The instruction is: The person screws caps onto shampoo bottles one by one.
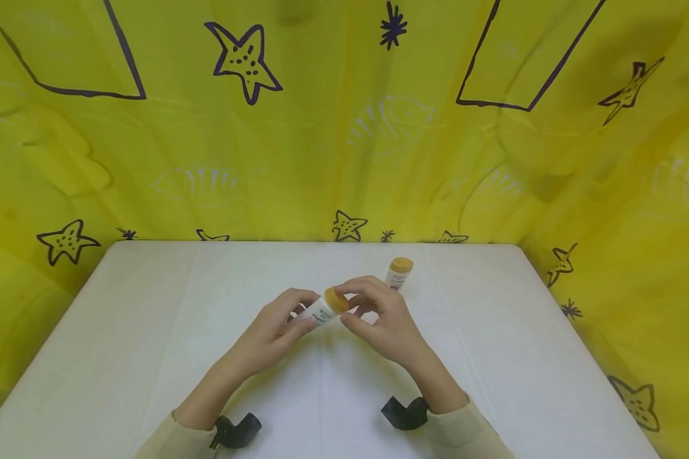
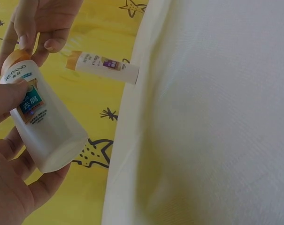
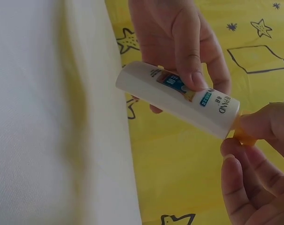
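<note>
A white shampoo bottle [image 1: 319, 312] with an orange cap [image 1: 337, 300] is held tilted above the table. My left hand [image 1: 278, 325] grips its body, the thumb lying across the label in the left wrist view. At the other end, my right hand [image 1: 387, 319] pinches the orange cap between thumb and fingers, as the right wrist view shows. Behind the right hand, a second white bottle [image 1: 398, 278] with an orange cap stands upright on the table, partly hidden by that hand in the head view.
The white-covered table [image 1: 120, 357] reaches back to a yellow curtain [image 1: 298, 166] with drawn starfish and fish. That curtain also hangs along both sides. A black strap mount [image 1: 238, 431] sits at the left wrist and another black mount [image 1: 406, 413] at the right.
</note>
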A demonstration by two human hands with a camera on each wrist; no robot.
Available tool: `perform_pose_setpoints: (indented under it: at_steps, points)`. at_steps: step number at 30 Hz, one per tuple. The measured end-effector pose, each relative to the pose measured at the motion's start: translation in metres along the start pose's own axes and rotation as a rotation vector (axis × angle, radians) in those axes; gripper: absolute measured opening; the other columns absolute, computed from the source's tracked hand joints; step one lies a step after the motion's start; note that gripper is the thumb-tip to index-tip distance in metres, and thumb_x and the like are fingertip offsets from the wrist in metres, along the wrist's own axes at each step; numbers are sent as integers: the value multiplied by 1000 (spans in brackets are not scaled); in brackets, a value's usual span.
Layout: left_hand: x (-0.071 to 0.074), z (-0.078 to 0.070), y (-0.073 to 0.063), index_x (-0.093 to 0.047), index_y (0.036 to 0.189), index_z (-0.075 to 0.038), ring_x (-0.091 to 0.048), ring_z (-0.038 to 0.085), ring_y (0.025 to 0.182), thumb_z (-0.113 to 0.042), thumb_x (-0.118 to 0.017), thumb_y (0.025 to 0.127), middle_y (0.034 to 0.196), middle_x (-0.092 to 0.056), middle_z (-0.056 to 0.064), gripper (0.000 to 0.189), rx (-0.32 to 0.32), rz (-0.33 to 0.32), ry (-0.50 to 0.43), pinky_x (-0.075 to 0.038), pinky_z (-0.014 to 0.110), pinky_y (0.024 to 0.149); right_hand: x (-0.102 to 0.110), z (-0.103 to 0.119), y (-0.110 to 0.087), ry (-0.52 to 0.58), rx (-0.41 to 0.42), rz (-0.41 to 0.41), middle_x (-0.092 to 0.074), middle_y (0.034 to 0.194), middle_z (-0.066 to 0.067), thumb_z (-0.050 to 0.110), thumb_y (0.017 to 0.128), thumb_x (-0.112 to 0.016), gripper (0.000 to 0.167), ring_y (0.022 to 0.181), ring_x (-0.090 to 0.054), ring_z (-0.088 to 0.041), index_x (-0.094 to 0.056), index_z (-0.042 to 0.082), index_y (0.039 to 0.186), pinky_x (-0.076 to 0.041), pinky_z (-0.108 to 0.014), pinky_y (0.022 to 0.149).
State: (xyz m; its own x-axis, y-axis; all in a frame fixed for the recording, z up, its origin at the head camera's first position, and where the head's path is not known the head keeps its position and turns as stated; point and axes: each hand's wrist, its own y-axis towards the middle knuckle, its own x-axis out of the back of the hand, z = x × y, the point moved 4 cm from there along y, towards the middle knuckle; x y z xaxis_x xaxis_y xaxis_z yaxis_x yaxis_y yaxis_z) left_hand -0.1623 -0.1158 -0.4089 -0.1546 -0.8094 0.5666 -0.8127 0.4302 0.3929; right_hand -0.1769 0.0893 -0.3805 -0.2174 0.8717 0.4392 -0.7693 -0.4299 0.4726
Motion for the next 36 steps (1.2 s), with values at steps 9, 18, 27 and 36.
perform_pose_setpoints:
  at_steps: [9,18,27,36]
  points:
    - [1,-2,0,-55,128,-21,-59,10,96,-18,-64,98,117,-61,-7,32,5,-3,-5,-53,29,79,1,2,0,-5,3,11,-66,117,-4,-10,82,-71,39,88,-71,-16,-67,10,115,-59,-29,74]
    - [0,-2,0,-55,128,-21,-59,11,97,-19,-64,98,116,-61,-7,31,10,-2,-8,-53,30,80,2,0,-1,14,-5,6,-67,116,-3,-5,83,-75,37,93,-70,-20,-67,11,116,-59,-30,72]
    - [-2,-4,0,-56,129,-20,-58,10,95,-19,-64,98,116,-61,-6,32,-2,2,-2,-53,29,78,2,1,-2,43,-6,-1,-64,123,-7,-1,84,-76,36,104,-67,-23,-66,9,118,-60,-34,77]
    - [-4,-4,-1,-56,129,-21,-58,9,96,-21,-65,98,115,-61,-7,32,0,6,-4,-53,29,78,2,1,-2,33,9,6,-66,125,-7,0,84,-76,34,113,-63,-21,-67,8,116,-60,-38,80]
